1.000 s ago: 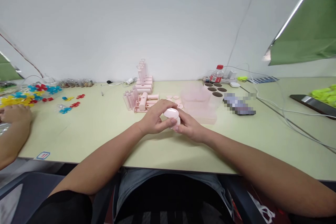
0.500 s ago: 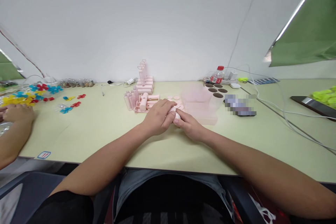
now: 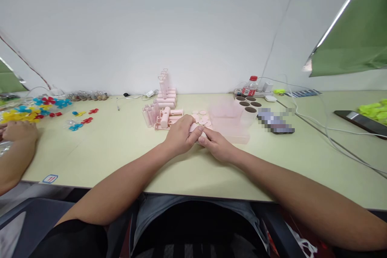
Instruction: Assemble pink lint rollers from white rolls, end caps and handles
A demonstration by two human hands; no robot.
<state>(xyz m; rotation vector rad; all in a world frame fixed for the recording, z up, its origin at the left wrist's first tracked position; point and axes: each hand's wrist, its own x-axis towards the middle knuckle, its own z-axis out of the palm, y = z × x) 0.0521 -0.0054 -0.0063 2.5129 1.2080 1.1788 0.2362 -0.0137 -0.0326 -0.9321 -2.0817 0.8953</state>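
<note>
Close together over the table, both my hands hold a pale pink, rounded piece (image 3: 193,127), mostly hidden by the fingers. My left hand (image 3: 181,134) wraps its left side, and my right hand (image 3: 218,144) grips the right end with the thumbs almost meeting. Just behind them lie several flat pink discs (image 3: 203,122). Left of my left hand are pink holders with a cylinder (image 3: 165,117) on top and upright clear pink tubes (image 3: 148,116). Translucent pink sheets or boxes (image 3: 225,115), blurred in outline, are beyond my right hand.
White cups with dark openings (image 3: 250,110), a red-capped bottle (image 3: 250,86) and a pixelated phone-like item (image 3: 275,121) sit to the right. White cables (image 3: 328,129) cross the right side. At far left, another person's hand (image 3: 19,132) is near colourful plastic pieces (image 3: 22,115).
My left fingers have curled back over the pink piece, uncovering more of the discs behind. Both hands stay in nearly the same place.
</note>
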